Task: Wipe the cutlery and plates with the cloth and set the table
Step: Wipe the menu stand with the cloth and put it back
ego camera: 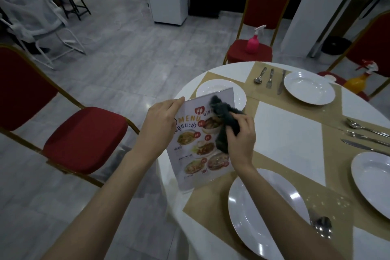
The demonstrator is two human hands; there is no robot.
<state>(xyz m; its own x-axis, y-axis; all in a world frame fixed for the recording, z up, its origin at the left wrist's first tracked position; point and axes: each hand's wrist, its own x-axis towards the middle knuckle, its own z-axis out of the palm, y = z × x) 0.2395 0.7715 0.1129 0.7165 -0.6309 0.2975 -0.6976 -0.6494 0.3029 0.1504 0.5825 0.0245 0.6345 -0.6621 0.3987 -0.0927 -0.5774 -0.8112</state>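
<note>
Grey cloth [224,124] grasped in right hand [240,137] fingers against upright menu card [202,141], left hand [162,124] fingers gripping its left edge, white plates [309,87] on counter [289,129].

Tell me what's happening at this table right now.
A person is wiping a standing menu card, not cutlery or a plate. The left hand holds the card's upper left edge to steady it, while the right hand presses a dark grey cloth against its printed face. On the round table, white plates already lie on tan placemats, and a spoon, fork and knife lie beside the far plate. A pink spray bottle stands on a red chair.
</note>
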